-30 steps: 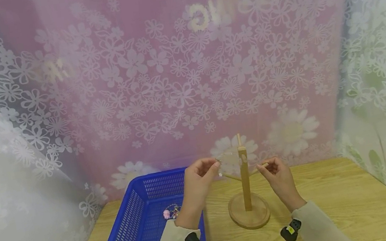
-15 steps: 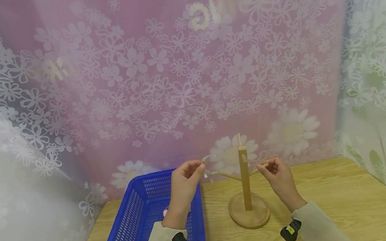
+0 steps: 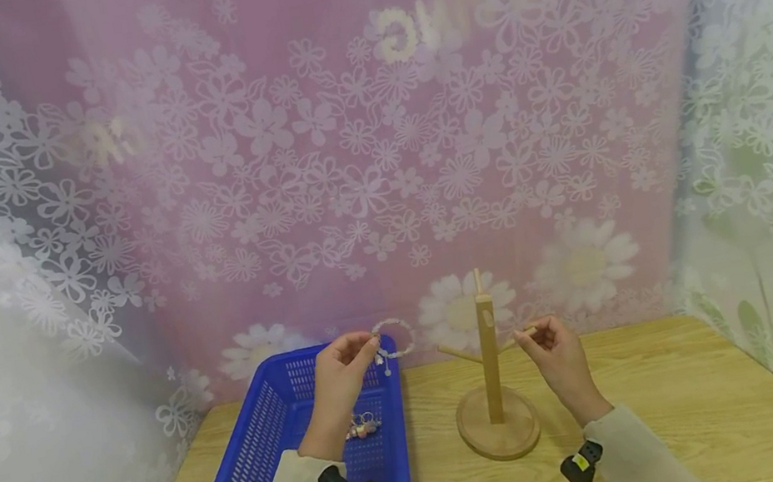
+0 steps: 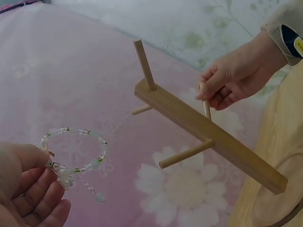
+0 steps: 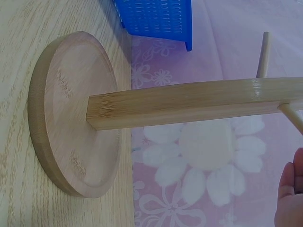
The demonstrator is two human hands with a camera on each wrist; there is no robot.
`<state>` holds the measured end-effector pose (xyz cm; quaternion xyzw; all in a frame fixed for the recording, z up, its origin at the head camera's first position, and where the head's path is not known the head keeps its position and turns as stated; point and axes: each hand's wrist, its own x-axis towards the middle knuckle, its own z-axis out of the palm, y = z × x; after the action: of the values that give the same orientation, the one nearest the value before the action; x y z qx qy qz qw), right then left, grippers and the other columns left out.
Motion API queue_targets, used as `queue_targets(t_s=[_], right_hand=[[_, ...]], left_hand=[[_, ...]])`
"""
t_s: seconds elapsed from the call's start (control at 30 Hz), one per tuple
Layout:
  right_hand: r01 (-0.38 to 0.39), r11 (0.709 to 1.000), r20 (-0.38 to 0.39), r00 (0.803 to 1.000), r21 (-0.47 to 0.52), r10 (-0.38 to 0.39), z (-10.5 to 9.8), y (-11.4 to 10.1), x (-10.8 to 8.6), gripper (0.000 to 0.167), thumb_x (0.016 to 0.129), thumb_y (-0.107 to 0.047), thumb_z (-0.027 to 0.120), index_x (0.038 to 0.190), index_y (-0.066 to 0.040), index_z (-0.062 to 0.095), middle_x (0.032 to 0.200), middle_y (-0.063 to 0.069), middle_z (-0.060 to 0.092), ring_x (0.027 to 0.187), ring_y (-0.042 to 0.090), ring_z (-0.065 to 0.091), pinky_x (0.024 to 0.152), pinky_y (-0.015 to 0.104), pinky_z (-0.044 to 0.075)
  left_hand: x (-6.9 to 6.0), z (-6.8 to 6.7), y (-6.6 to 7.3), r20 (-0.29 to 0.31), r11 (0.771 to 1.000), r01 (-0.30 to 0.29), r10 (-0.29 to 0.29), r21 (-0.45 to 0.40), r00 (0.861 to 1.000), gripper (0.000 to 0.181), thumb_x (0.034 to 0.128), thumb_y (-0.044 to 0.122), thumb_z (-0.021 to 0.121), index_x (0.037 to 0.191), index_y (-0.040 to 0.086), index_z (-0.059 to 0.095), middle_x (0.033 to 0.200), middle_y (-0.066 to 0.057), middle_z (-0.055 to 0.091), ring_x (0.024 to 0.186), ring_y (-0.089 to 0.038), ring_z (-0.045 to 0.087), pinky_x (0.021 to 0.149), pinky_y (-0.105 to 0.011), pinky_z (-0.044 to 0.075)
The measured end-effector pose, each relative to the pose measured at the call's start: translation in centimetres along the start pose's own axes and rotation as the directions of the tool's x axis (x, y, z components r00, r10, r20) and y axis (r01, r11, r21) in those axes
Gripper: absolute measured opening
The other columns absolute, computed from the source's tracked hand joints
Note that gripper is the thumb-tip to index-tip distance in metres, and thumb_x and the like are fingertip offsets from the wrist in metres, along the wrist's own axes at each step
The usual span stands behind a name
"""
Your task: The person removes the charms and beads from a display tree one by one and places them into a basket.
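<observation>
My left hand pinches a beaded bracelet between thumb and fingertips, above the basket's far right corner. Clear and pale beads form its loop, with a white flower charm and a short chain tail hanging down. To the right stands a wooden peg stand with a round base, upright post and several pegs. Its left peg points toward the bracelet; the two are apart. My right hand pinches the end of the right peg. Only part of that hand shows in the right wrist view.
A blue plastic basket stands left of the stand, partly under my left forearm. Inside lie small charms with rings, partly hidden by the left arm. The wooden table ends at a floral pink curtain.
My left hand has moved left with the bracelet, away from the left peg's tip, and the whole loop now shows. The right hand keeps its place on the right peg.
</observation>
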<state>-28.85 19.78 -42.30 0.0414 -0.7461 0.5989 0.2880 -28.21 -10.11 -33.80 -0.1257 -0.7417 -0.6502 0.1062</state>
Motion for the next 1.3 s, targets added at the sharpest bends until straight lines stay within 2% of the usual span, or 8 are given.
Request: queue_targets(t_s=[0.13,0.33,0.5,0.73,0.9,1.0,1.17,1.3], right_hand=[[-0.001,1.0,-0.001,1.0,0.009,0.001,0.0,0.1,0.0,0.025,0.09,-0.02,0.065,0.099,0.001,0.054,0.089,0.005,0.061,0.072,0.006,0.057,0.063,0.02,0.048],[0.014,1.0,0.003,1.0,0.019,-0.014,0.0,0.2,0.0,0.024,0.09,-0.018,0.065,0.098,0.002,0.053,0.089,0.006,0.061,0.072,0.007,0.057,0.063,0.022,0.049],[0.019,1.0,0.004,1.0,0.014,-0.02,0.1,0.1,0.0,0.024,0.09,-0.018,0.065,0.097,0.001,0.052,0.088,0.003,0.061,0.073,0.006,0.058,0.063,0.021,0.049],[0.021,1.0,-0.004,1.0,0.016,-0.021,0.1,-0.1,-0.1,0.023,0.09,-0.017,0.065,0.098,0.002,0.053,0.088,0.003,0.061,0.073,0.006,0.058,0.063,0.021,0.048],[0.016,0.999,-0.007,1.0,0.03,-0.015,0.1,-0.2,-0.2,0.023,0.09,-0.016,0.065,0.096,0.003,0.052,0.088,0.003,0.061,0.073,0.005,0.057,0.063,0.021,0.048],[0.011,1.0,-0.006,1.0,0.028,-0.01,0.0,-0.1,-0.2,0.023,0.09,-0.016,0.065,0.097,0.002,0.052,0.088,0.003,0.061,0.073,0.006,0.057,0.063,0.02,0.048],[0.005,1.0,-0.005,1.0,0.017,-0.004,0.1,0.0,-0.1,0.022,0.09,-0.015,0.065,0.098,0.001,0.053,0.09,0.006,0.061,0.073,0.006,0.057,0.063,0.021,0.048],[-0.003,1.0,-0.005,1.0,0.02,0.003,0.1,0.0,-0.1,0.022,0.09,-0.016,0.065,0.098,0.001,0.053,0.09,0.005,0.061,0.073,0.006,0.057,0.064,0.023,0.049]], left_hand=[[0.9,-0.9,-2.0,-0.029,0.999,0.032,-0.031,0.034,0.999,0.022,0.0887,0.018,0.067,0.104,0.002,0.067,0.094,-0.005,0.065,0.087,-0.015,0.058,0.077,-0.027,0.047],[1.5,-2.2,-3.6,-0.068,0.996,0.06,-0.055,0.07,0.996,0.023,0.089,0.021,0.066,0.105,0.004,0.067,0.095,-0.005,0.065,0.087,-0.015,0.058,0.08,-0.03,0.047],[1.9,-2.8,-4.4,-0.093,0.993,0.076,-0.068,0.088,0.993,0.02,0.0897,0.018,0.065,0.103,0.003,0.067,0.092,-0.007,0.064,0.087,-0.019,0.059,0.079,-0.03,0.048],[2.5,-3.6,-5.8,-0.107,0.992,0.084,-0.073,0.099,0.992,0.021,0.0897,0.015,0.065,0.102,-0.002,0.066,0.093,-0.017,0.065,0.09,-0.03,0.061,0.074,-0.026,0.049],[2.9,-4.4,-6.9,-0.123,0.988,0.098,-0.084,0.117,0.989,0.021,0.0896,0.013,0.065,0.102,-0.003,0.066,0.089,-0.01,0.066,0.083,-0.021,0.061,0.073,-0.025,0.05],[3.1,-4.8,-7.5,-0.124,0.984,0.127,-0.111,0.127,0.986,0.022,0.0899,0.014,0.065,0.103,-0.003,0.066,0.091,-0.009,0.066,0.083,-0.015,0.06,0.078,-0.03,0.052],[3.3,-5.3,-8.4,-0.126,0.979,0.159,-0.143,0.127,0.982,0.022,0.0904,0.013,0.064,0.105,-0.003,0.065,0.093,-0.01,0.065,0.085,-0.015,0.06,0.086,-0.041,0.051],[3.6,-5.6,-9.0,-0.12,0.977,0.163,-0.148,0.133,0.982,0.022,0.0901,0.013,0.064,0.104,-0.004,0.065,0.088,-0.007,0.065,0.08,-0.012,0.059,0.083,-0.04,0.052]])
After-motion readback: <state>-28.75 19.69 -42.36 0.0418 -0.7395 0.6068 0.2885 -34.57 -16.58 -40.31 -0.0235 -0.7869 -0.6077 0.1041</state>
